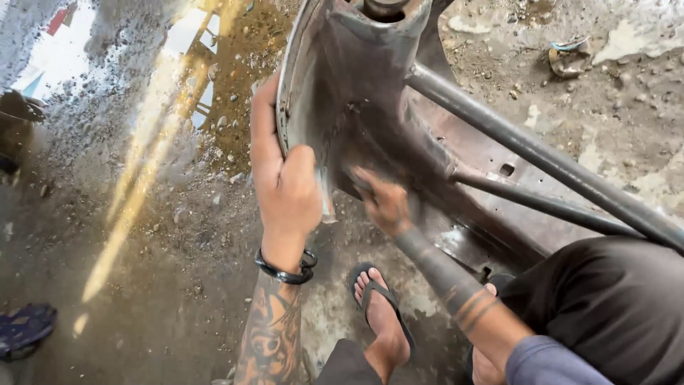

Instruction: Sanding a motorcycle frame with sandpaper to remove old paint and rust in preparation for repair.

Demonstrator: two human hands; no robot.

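Rusty grey metal vehicle frame (370, 107) fills the view from centre to 12 o'clock. Left hand (285, 182) clenches its curved edge at 9 o'clock. Right hand (383, 203), blurred, presses the panel at 6 o'clock; its finger state is unclear. Steel tubes (541, 160) run toward 4 o'clock.

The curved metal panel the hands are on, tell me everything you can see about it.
The curved metal panel looks like bare, dull grey-brown steel, scuffed and rusty in places, with a thin bright rim along its left edge. It stands roughly upright on wet, gravelly ground, joined to dark metal tubes running off to the right. The left hand clasps its rim; the right hand, blurred, presses on its inner face.
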